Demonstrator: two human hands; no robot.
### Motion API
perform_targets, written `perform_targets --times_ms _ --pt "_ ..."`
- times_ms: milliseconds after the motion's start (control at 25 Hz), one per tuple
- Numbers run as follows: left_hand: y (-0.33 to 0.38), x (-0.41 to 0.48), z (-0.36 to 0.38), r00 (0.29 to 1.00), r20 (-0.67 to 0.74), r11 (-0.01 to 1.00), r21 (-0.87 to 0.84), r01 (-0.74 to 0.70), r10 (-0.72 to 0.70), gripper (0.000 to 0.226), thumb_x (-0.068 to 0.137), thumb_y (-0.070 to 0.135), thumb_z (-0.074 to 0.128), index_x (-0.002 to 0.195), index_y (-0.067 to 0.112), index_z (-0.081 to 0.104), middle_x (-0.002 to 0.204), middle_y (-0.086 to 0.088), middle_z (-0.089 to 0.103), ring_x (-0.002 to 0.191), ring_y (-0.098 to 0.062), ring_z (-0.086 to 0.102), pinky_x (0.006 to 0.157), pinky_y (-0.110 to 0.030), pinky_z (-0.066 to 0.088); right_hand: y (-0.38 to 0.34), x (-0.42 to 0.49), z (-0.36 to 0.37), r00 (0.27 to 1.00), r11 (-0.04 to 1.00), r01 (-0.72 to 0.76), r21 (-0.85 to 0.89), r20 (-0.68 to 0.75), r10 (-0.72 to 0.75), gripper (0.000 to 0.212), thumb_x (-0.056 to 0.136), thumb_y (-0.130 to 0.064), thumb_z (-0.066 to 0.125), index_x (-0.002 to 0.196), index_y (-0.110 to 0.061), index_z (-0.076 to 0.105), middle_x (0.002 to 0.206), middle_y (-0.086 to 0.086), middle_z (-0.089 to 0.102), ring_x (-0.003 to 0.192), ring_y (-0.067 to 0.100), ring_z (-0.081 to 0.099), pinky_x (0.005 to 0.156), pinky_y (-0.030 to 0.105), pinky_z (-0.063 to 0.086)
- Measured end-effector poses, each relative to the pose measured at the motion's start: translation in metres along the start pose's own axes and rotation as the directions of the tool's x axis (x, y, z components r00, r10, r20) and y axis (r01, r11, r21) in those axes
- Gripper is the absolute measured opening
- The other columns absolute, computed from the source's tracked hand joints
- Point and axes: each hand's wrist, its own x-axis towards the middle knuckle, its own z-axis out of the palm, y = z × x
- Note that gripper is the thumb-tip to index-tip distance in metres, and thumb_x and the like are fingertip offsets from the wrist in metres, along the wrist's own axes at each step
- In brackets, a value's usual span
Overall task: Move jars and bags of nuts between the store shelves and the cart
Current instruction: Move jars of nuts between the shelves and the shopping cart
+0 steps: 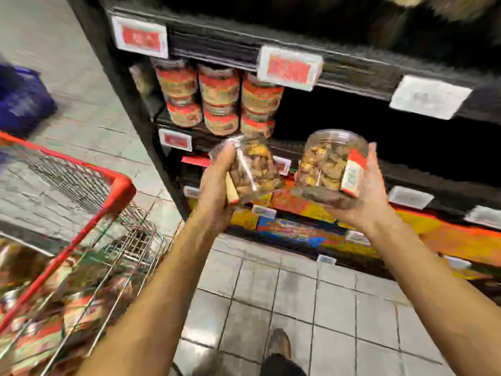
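From the head camera, the whole scene is smeared by motion blur. The left hand [217,180] is wrapped around a clear bag of nuts [254,172], fingers curled over its top, holding it up in front of the dark shelf unit [352,74]. The right hand [363,194] cups a clear plastic jar of nuts [329,161] from below and the side, the jar tilted with its red-and-white label [353,172] against the fingers; the print on it is too blurred to read. The bag and jar are near each other but apart.

On the shelf behind, six red-banded jars [219,96] stand stacked two high in three columns. Red price tags [139,36] hang on the shelf edges, their writing illegible. At the left, a red-rimmed wire cart [119,185] holds more packages [40,321].
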Motion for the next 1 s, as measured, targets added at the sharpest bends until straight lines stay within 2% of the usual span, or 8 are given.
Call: perform_targets --times_ms 80,160,320,520,680,800,920,1000 --pt "-0.018 0.024 0.046 0.984 -0.094 0.983 0.116 -0.143 0.154 0.032 0.076 0.036 0.065 0.096 0.011 0.067 0.080 -0.004 0.071 0.072 -0.016 0.071 0.067 -0.034 0.059 -0.023 0.019 -0.022 0.998 0.998 0.047 0.047 -0.053 -0.044 0.081 0.085 -0.074 0.021 0.094 -0.012 0.073 0.088 0.009 0.074 0.081 0.025 0.072 0.066 0.042 0.059" --pt "-0.034 0.052 0.066 0.921 -0.199 0.912 0.314 -0.263 0.335 0.058 0.066 0.037 0.072 0.112 0.006 0.056 0.092 0.000 0.067 0.084 -0.009 0.067 0.079 -0.026 0.054 -0.041 0.042 -0.041 0.994 0.995 0.065 0.079 -0.088 -0.058 0.077 0.086 -0.072 0.026 0.099 -0.010 0.070 0.092 0.011 0.073 0.082 0.026 0.071 0.065 0.042 0.059" --pt "-0.073 0.113 0.092 0.815 -0.139 0.670 0.654 -0.351 0.563 0.090 0.054 0.052 0.079 0.123 0.007 0.044 0.110 -0.001 0.060 0.100 -0.015 0.060 0.091 -0.020 0.044 -0.050 0.085 -0.072 0.988 0.991 0.131 -0.005 -0.087 -0.131 0.072 0.090 -0.061 0.028 0.074 -0.011 0.078 0.087 0.010 0.074 0.075 0.025 0.072 0.057 0.042 0.058" --pt "-0.106 0.169 0.102 0.714 -0.161 0.570 0.728 -0.380 0.682 0.097 0.060 0.045 0.084 0.130 -0.002 0.035 0.126 -0.015 0.048 0.121 -0.027 0.045 0.103 -0.027 0.033 -0.059 0.111 -0.093 0.971 0.970 0.239 0.037 0.009 -0.239 0.070 0.098 -0.049 0.026 0.057 -0.017 0.073 0.066 0.000 0.071 0.063 0.016 0.071 0.058 0.037 0.059" --pt "-0.117 0.187 0.101 0.693 -0.059 0.449 0.800 -0.397 0.718 0.098 0.067 0.041 0.081 0.133 -0.009 0.029 0.133 -0.022 0.042 0.127 -0.032 0.039 0.108 -0.030 0.028 -0.064 0.121 -0.100 0.956 0.957 0.290 0.034 -0.068 -0.287 0.079 0.101 -0.043 0.018 0.047 -0.015 0.068 0.052 -0.003 0.065 0.048 0.011 0.066 0.048 0.027 0.055" --pt "-0.108 0.168 0.095 0.778 0.008 0.470 0.794 -0.387 0.628 0.084 0.080 0.041 0.070 0.139 -0.004 0.029 0.138 -0.016 0.042 0.131 -0.025 0.038 0.111 -0.031 0.027 -0.068 0.123 -0.092 0.942 0.941 0.334 0.054 -0.061 -0.331 0.059 0.099 -0.049 0.020 0.083 -0.016 0.066 0.071 0.001 0.068 0.069 0.018 0.070 0.065 0.034 0.058" --pt "-0.098 0.127 0.073 0.716 -0.011 0.457 0.777 -0.433 0.698 0.048 0.095 0.037 0.045 0.132 0.006 0.048 0.131 -0.005 0.053 0.120 -0.008 0.047 0.106 -0.025 0.034 -0.070 0.123 -0.085 0.906 0.917 0.395 -0.063 -0.141 -0.400 0.064 0.096 -0.056 0.022 0.116 -0.011 0.062 0.099 0.009 0.070 0.094 0.027 0.068 0.084 0.044 0.055" --pt "-0.092 0.099 0.074 0.758 -0.042 0.592 0.652 -0.473 0.651 0.039 0.093 0.037 0.037 0.120 0.017 0.059 0.121 0.001 0.061 0.115 -0.006 0.054 0.105 -0.029 0.039 -0.060 0.119 -0.073 0.883 0.895 0.391 -0.215 -0.188 -0.430 0.061 0.095 -0.058 0.027 0.108 -0.014 0.066 0.094 0.007 0.074 0.087 0.025 0.071 0.083 0.045 0.055"
